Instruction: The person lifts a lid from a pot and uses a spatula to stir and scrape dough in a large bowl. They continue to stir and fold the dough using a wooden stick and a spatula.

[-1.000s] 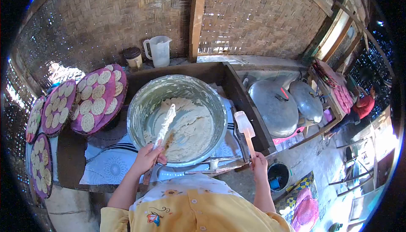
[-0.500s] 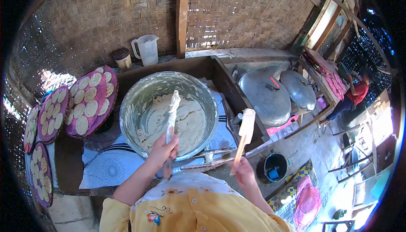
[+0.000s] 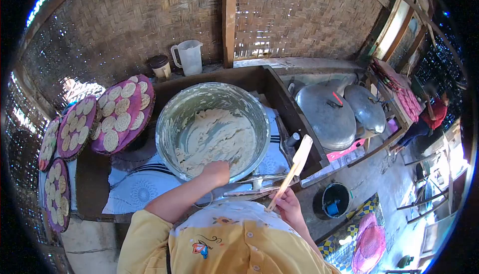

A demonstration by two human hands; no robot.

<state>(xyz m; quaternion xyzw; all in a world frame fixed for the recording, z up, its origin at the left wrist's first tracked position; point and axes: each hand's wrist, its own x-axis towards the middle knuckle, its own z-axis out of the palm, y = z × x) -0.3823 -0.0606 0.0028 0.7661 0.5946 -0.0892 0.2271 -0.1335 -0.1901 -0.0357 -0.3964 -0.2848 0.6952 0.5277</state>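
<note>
A large metal basin [image 3: 164,146] holds pale, sticky dough [image 3: 219,137]. Over its near rim, my left hand [image 3: 215,173] is closed, knuckles up, fingers curled down and largely hidden; what it grips, if anything, I cannot make out. To the right of the basin, my right hand [image 3: 287,205] is closed around the wooden handle of a spatula [image 3: 298,158]. The spatula's pale blade points up and away, with dough on it. A patterned white cloth [image 3: 142,189] lies beneath the basin.
Round purple trays [image 3: 124,137] with pale discs stand at left. A pitcher [image 3: 190,58] and lidded container [image 3: 160,67] are behind the wooden trough [image 3: 279,89]. Large lidded pots [image 3: 324,117] stand right. A bucket [image 3: 336,200] is on the floor; a person [image 3: 436,114] stands far right.
The dough-coated tool upright in my left hand has gone out of sight, and that hand has turned knuckles up over the rim. The spatula tilts more to the right. The view has shifted left.
</note>
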